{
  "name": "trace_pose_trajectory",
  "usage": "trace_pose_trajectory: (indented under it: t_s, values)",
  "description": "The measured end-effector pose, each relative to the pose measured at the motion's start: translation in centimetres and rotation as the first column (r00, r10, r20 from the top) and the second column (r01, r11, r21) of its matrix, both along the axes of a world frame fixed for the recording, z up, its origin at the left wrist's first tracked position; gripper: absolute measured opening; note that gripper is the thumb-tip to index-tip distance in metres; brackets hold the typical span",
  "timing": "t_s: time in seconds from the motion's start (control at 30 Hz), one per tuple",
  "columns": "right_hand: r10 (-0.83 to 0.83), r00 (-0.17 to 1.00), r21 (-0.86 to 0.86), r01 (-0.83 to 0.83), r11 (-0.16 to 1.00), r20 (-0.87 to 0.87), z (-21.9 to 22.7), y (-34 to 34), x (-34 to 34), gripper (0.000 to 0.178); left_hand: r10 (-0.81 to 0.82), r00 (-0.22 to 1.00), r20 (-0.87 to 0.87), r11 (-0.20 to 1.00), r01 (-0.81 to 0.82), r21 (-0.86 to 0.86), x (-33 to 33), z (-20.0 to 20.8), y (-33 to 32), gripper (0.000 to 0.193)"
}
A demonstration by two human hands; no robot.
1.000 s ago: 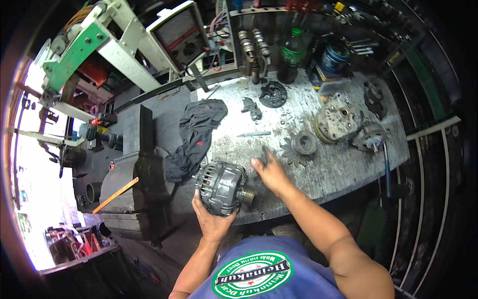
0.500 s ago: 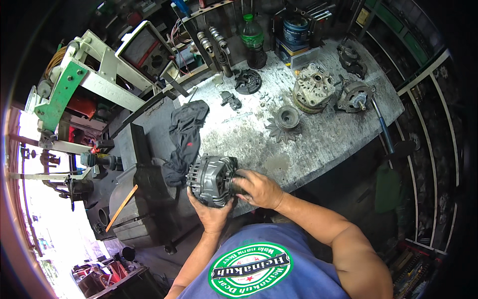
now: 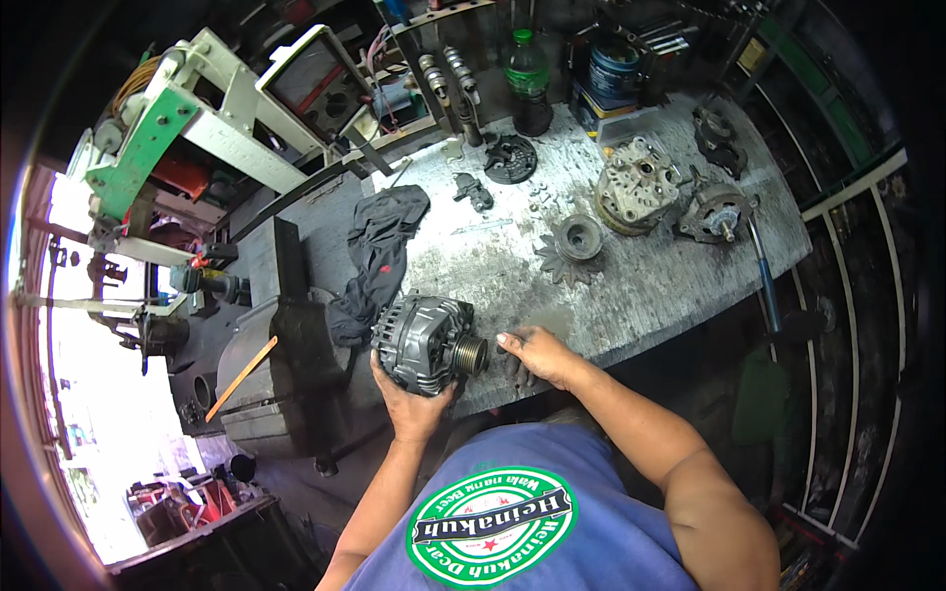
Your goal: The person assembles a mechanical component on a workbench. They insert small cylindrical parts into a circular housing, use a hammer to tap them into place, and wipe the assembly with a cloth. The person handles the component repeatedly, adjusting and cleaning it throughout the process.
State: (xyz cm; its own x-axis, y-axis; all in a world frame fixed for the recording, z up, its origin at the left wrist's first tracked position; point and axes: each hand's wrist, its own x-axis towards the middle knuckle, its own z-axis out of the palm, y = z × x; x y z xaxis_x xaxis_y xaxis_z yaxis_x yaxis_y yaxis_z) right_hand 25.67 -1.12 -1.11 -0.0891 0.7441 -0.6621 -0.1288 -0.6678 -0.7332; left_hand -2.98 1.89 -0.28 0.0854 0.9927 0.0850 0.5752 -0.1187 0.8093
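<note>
A grey alternator (image 3: 422, 340) with a ribbed belt pulley (image 3: 471, 355) on its right end is propped at the near edge of the workbench (image 3: 631, 295). My left hand (image 3: 412, 402) grips its housing from below and the left. Just right of the pulley, and apart from it, is my right hand (image 3: 540, 357); its blackened fingers are spread with nothing between them. A dark cloth (image 3: 386, 241) lies behind and left of the alternator. Farther right on the bench sit a claw-pole rotor piece with a pulley (image 3: 576, 239) and a dirty alternator body (image 3: 639, 187).
A bench vise (image 3: 271, 325) stands at the left. Toward the back are a black round part (image 3: 509, 158), a green-capped bottle (image 3: 527, 79) and a blue can (image 3: 613, 74). An end housing (image 3: 717, 212) and a blue-handled hammer (image 3: 767, 286) lie at the right. An analog meter (image 3: 317, 84) stands back left.
My right hand has come off the pulley and moved right, its fingers opening. My left hand keeps hold of the alternator. The whole view has shifted slightly.
</note>
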Motion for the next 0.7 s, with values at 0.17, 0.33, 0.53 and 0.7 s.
trace_pose_trajectory:
  t_s: [0.17,0.33,0.53,0.7]
  values:
    - [0.210,0.916,0.103,-0.258,0.961,0.342,0.3,1.3,1.8,0.080,0.010,1.000,-0.014,0.999,-0.010,0.036,-0.1,-0.7,-0.4,0.157]
    - [0.314,0.831,0.157,-0.424,0.892,0.459,1.1,0.3,4.2,0.073,0.029,0.999,-0.029,1.000,-0.029,0.011,-0.3,-1.6,-1.1,0.163]
    - [0.347,0.728,0.204,-0.551,0.810,0.591,3.9,2.5,5.3,0.051,0.073,0.985,-0.158,0.996,-0.064,0.061,-0.1,-2.0,-2.8,0.155]
    - [0.123,0.779,0.451,-0.476,0.755,0.615,6.9,13.8,-0.2,0.064,0.079,0.985,-0.154,0.988,-0.056,0.147,0.1,-2.3,-3.5,0.153]
